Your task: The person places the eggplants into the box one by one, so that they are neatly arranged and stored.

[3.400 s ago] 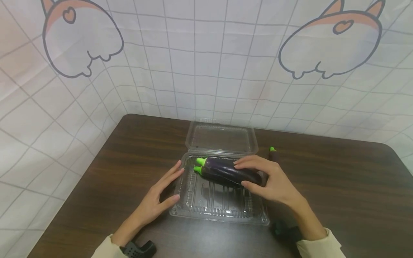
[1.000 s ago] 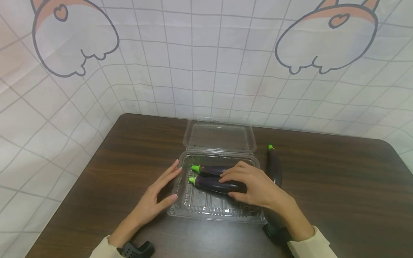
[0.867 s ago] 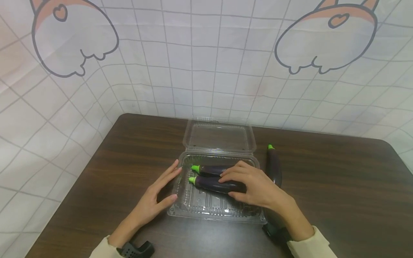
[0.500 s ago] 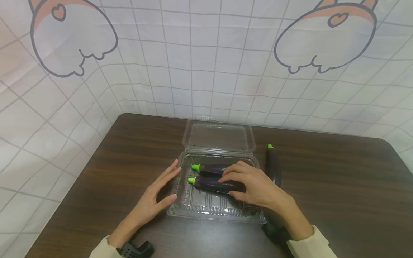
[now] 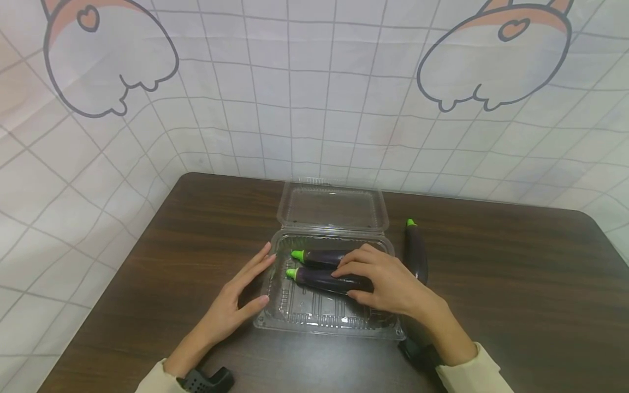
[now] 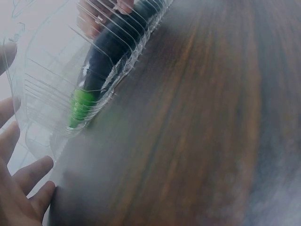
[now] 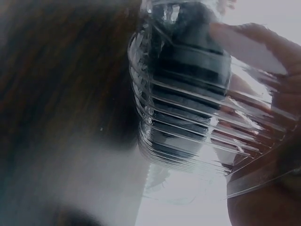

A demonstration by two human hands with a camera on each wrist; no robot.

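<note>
Two dark purple eggplants with bright green stems lie side by side in a clear plastic clamshell container [image 5: 329, 332]. My right hand [image 5: 388, 278] grips the nearer eggplant [image 5: 319, 280], fingers over its top and thumb on its near side. That hand covers the right end of the farther eggplant [image 5: 319, 258]. Through the ribbed wall in the right wrist view, the eggplant's dark body [image 7: 188, 84] shows beside the thumb. At the container's left rim rests my left hand [image 5: 233, 303], fingers spread and fairly straight. In the left wrist view a green stem [image 6: 81, 104] shows through the wall.
The container's hinged lid [image 5: 334, 210] lies open toward the back. A third eggplant [image 5: 415, 251] lies on the dark wooden table [image 5: 516, 278] to the right, partly behind my right hand. A white grid-patterned cloth [image 5: 314, 98] hangs behind the table.
Since the oldest frame, the eggplants have gone from tilted and pressed together to lying flat in the container, and my right hand has moved slightly left. Over the last second almost nothing moves.
</note>
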